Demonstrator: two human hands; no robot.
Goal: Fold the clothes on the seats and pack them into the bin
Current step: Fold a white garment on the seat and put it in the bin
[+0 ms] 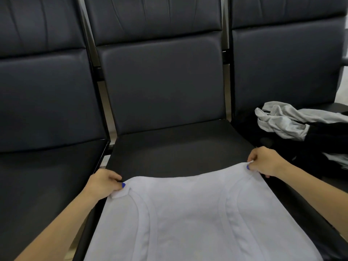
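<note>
We pinch the pale lilac cotton garment (188,213) at its far corners, left hand (105,182) at nine o'clock, right hand (263,162) at three, its length running toward six on the black padded middle seat (169,147).

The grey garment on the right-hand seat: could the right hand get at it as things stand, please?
Probably yes, once freed. The right hand is pinching a corner of the white garment, but the grey garment lies uncovered atop the pile beside it.
</note>
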